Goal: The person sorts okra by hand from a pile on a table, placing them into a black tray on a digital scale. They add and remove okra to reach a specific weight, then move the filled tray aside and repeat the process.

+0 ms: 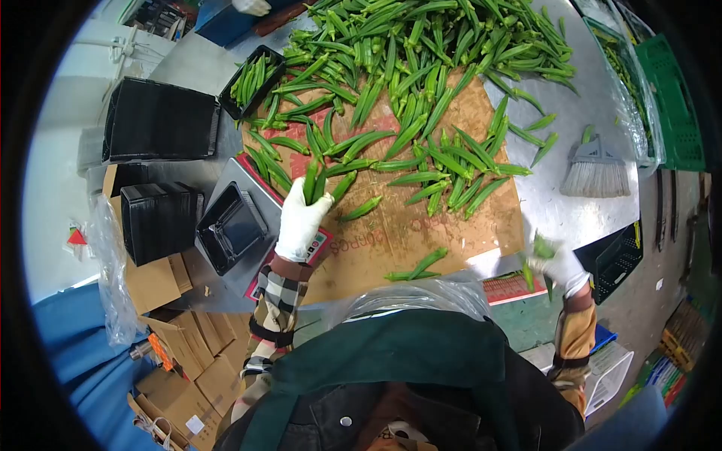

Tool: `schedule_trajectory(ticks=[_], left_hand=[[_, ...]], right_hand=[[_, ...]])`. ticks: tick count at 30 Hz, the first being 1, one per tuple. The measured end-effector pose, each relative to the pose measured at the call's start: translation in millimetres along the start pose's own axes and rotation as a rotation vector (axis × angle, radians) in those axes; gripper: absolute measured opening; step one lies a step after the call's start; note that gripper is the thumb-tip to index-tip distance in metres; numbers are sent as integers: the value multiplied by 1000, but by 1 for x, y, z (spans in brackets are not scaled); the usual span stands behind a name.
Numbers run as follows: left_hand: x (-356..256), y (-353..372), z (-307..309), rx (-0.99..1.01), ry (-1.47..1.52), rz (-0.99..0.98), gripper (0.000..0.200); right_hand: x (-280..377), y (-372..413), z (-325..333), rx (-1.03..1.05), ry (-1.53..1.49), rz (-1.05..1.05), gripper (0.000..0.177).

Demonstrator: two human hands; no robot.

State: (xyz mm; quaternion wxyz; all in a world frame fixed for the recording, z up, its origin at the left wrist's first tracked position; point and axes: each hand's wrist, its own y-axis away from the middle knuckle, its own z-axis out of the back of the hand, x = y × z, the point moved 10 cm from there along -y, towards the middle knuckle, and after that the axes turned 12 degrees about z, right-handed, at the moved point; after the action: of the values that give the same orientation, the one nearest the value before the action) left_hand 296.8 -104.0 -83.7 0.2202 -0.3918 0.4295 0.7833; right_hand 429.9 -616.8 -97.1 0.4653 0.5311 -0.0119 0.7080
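Note:
My left hand (301,224), in a white glove, is closed around okra pods (311,183) at the left edge of a cardboard sheet (353,264). Off the table's front right edge, my gloved right hand (558,267) is closed on okra (529,275) too, slightly blurred. A large heap of okra (421,37) covers the back of the table, and loose pods (459,169) are scattered over the cardboard. Left of my left hand, a black plastic tray (232,228) with no okra in it sits on a scale (259,197).
A black tray filled with okra (253,81) stands at the back left. Stacks of black trays (160,120) are at the left. A brush head (596,169) lies on the metal table's right side. Green crates (671,101) and a black crate (617,259) stand beyond the right edge.

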Motion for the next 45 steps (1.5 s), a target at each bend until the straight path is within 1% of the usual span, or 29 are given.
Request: schedule_trajectory(ticks=[1, 2, 3, 4, 5, 6, 8, 9, 11, 12, 14, 15, 17, 19, 21, 22, 25, 28, 30, 32, 33, 34, 35, 36, 37, 38, 40, 43, 45], left_hand=[[6, 5, -3, -25, -95, -22, 25], [9, 11, -11, -65, -216, -68, 25], [14, 18, -23, -51, -322, -34, 28], [9, 24, -37, -95, -478, -134, 29], [7, 29, -53, -140, -632, -238, 31], [15, 30, -68, -161, -644, -334, 32], [29, 25, -92, -145, -861, -346, 29], [32, 21, -100, -130, -956, -329, 29], [30, 16, -97, -122, -857, -208, 31], [27, 14, -96, -118, -808, -147, 32], [2, 13, -97, -120, -611, -250, 31], [-12, 13, -96, -119, -515, -295, 31], [-26, 5, -116, -22, -576, -305, 32], [-40, 4, -142, -30, -560, -378, 33], [-46, 9, -172, -87, -522, -603, 33], [-44, 11, -190, -25, -651, -563, 40], [-39, 12, -212, -59, -905, -687, 37], [-19, -3, -214, 74, -989, -534, 36], [-20, -6, -192, 39, -730, -346, 32], [-15, -7, -165, 1, -448, -101, 36], [-17, -7, -156, 56, -153, -202, 38], [-12, -6, -159, 310, 160, -23, 42], [-11, 3, -166, 555, 481, 159, 46], [-13, 14, -168, 665, 588, 303, 48], [-22, 22, -165, 699, 654, 318, 50], [-30, 33, -163, 733, 720, 330, 53], [-42, 52, -159, 821, 803, 266, 51], [-34, 65, -147, 862, 978, 310, 44], [-27, 71, -129, 880, 1049, 364, 47]], right_hand=[[-7, 12, -4, 5, 354, 70, 32], [-4, 16, -13, -42, 587, 36, 38], [29, 10, -29, -84, 436, 50, 36], [34, 0, -54, -156, 238, 219, 36], [35, -13, -89, -107, 138, 258, 36], [68, -24, -118, -84, 129, 444, 38], [117, -40, -175, 98, 355, 624, 44], [117, -43, -200, 46, 496, 777, 41], [113, -48, -235, 99, 735, 902, 37], [112, -52, -230, 115, 669, 862, 36], [108, -62, -215, 155, 533, 786, 36], [131, -64, -183, 42, 372, 806, 37], [141, -82, -122, -367, 333, 745, 39], [142, -112, -71, -583, 389, 650, 38], [143, -142, -47, -698, 524, 535, 44], [141, -159, -49, -627, 576, 484, 47], [137, -193, -76, -393, 764, 407, 53], [136, -197, -79, -303, 836, 330, 56], [134, -194, -72, -272, 864, 255, 63], [129, -184, -52, -393, 623, 232, 63], [124, -177, -44, -448, 498, 220, 63], [126, -163, -34, -527, 272, 232, 58], [95, -177, -37, -580, -103, 445, 51], [91, -180, -55, -350, -465, 304, 46], [106, -164, -76, -110, -811, 151, 40], [127, -144, -93, -97, -1054, 46, 36], [137, -133, -137, -9, -1280, -3, 37], [149, -123, -186, 81, -1515, 11, 38], [153, -120, -208, 87, -1572, -38, 39]])
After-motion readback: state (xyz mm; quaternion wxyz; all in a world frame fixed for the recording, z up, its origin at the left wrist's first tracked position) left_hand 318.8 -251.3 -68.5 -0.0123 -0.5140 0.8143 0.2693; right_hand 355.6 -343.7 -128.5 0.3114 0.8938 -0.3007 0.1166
